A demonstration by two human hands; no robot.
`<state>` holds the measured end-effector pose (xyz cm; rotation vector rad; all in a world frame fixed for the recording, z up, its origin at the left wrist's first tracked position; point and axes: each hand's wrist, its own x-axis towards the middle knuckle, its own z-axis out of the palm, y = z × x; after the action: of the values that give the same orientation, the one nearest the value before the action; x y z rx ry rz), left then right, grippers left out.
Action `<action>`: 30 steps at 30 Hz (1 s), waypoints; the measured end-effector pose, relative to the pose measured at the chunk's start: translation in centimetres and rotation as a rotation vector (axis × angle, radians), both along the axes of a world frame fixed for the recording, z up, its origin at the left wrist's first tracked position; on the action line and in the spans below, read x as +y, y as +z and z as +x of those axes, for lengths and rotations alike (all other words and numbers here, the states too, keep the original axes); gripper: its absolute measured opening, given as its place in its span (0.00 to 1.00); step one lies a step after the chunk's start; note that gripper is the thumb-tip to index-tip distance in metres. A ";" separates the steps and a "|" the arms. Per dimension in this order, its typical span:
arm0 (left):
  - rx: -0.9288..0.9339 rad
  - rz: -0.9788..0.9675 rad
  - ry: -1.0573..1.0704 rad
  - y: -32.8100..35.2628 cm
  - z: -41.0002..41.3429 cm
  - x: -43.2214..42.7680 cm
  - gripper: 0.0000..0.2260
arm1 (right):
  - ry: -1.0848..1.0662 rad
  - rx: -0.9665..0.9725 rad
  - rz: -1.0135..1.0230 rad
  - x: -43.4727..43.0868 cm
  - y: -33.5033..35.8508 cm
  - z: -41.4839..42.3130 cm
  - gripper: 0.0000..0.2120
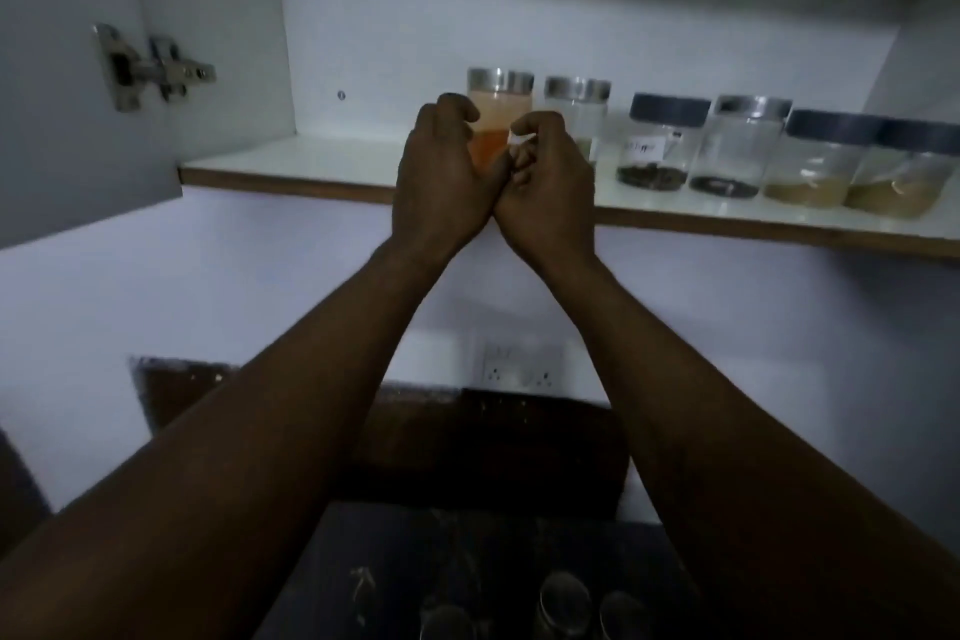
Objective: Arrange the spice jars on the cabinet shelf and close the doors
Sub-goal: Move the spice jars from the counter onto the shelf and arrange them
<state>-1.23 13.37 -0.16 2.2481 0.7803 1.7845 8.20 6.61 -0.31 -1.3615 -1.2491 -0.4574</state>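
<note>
Several glass spice jars stand in a row on the white cabinet shelf (291, 166). The leftmost jar (500, 91) has a silver lid and orange powder. My left hand (441, 177) is curled just in front of it, its back toward me, so its grip is hidden. Touching it at the wrist, my right hand (550, 182) pinches a small white scrap (521, 138), perhaps a label. To the right stand a silver-lidded jar (584, 109), a dark-lidded labelled jar (662, 146), a jar of dark seeds (737, 151) and two jars of tan powder (815, 166).
The left cabinet door (67, 130) hangs open, with its metal hinge (150, 68) showing. A wall socket (522, 369) sits below the shelf. On the dark counter beneath, more jar tops (563, 603) are dimly seen. The shelf's left part holds nothing.
</note>
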 end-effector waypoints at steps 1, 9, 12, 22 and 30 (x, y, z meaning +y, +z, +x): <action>-0.036 0.089 0.002 -1.8 -0.6 -1.1 0.18 | 0.022 -0.028 0.056 -0.9 -1.7 -0.4 0.13; 0.283 -0.109 -0.066 -22.7 -5.0 -6.8 0.14 | 0.121 0.059 -0.347 -7.6 -24.2 -2.7 0.15; 0.493 -0.388 -0.118 -31.3 -6.8 -8.1 0.16 | 0.134 0.116 -0.721 -9.7 -32.2 -3.5 0.19; 1.131 -0.929 -0.151 -47.5 -9.9 -9.5 0.46 | 0.097 0.341 -1.395 -13.6 -45.5 -5.8 0.35; 0.938 -1.036 -0.153 -52.1 -9.6 -10.4 0.44 | 0.154 0.387 -1.365 -13.6 -47.6 -6.5 0.40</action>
<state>-10.84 2.95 -52.25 2.0993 1.2096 0.0027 1.70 -6.95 -47.95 -2.2587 -1.3110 0.9345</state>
